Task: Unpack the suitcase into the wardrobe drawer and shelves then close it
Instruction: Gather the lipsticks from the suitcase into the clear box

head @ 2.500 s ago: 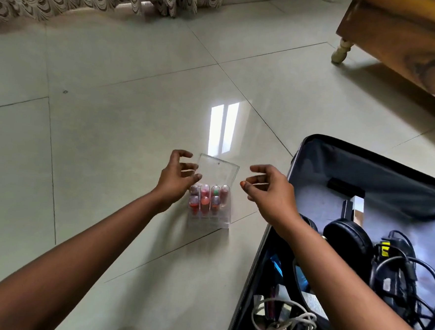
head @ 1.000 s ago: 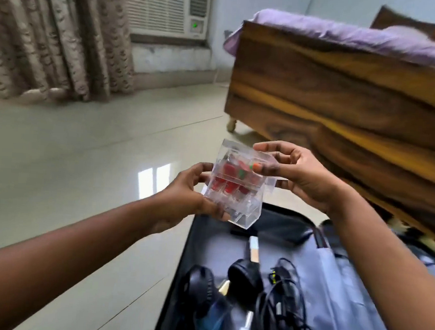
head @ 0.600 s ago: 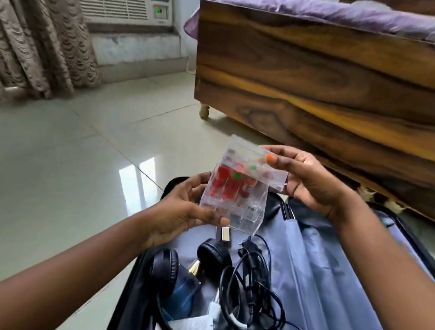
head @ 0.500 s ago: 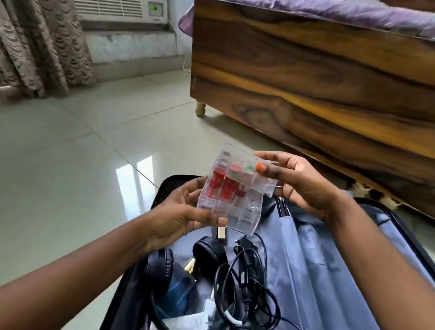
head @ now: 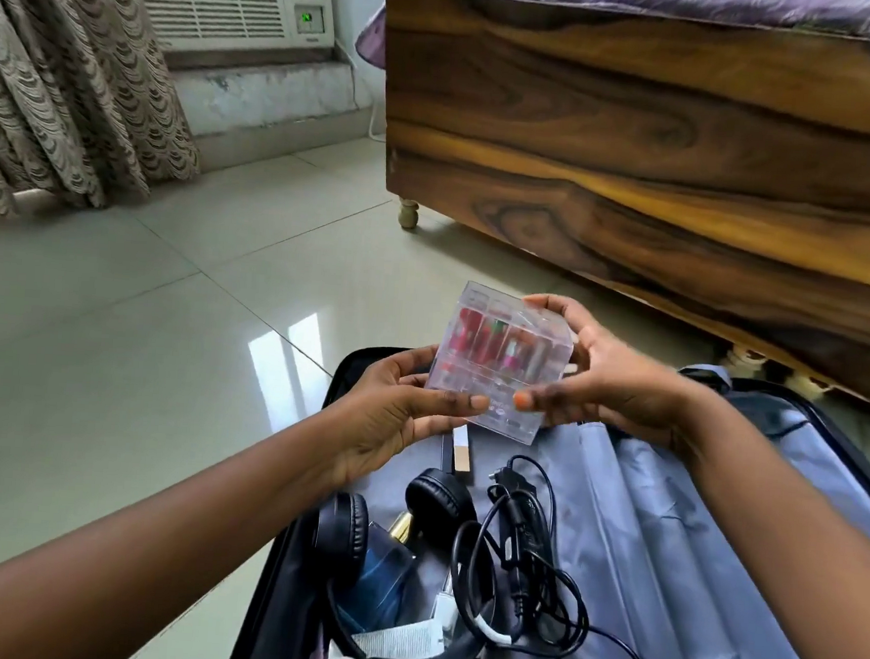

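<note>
**Clear box of small bottles held in both hands over the open suitcase**

Along the left edge of the room, a beige patterned curtain [head: 63, 97] is hanging down to the glossy pale tiled floor [head: 111, 358], and a white window air conditioner [head: 224, 0] is sitting in the wall just beside it. Moving right, the left hand [head: 396, 409] is grasping the lower left corner of a clear square plastic box [head: 500, 359], with its thumb lying across the front face and its fingers curling behind. Red, pink and green-capped small bottles are showing through the box walls; how many there are cannot be told. The box is being held in the air, tilted, above the far end of the open black suitcase with grey lining [head: 690, 553], which is lying flat on the floor. The right hand [head: 609, 387] is gripping the box's right side, its thumb with an orange-painted nail pressing on the front and its fingers wrapping over the top edge. Inside the suitcase, black over-ear headphones [head: 436, 499] are lying beside a tangled black cable [head: 525, 557], with a dark blue glass bottle [head: 385, 573] between the earcups. To the right, a dark wooden bed frame [head: 666, 165] is standing behind the suitcase, with a purple cover [head: 703, 0] spreading over its top.
</note>
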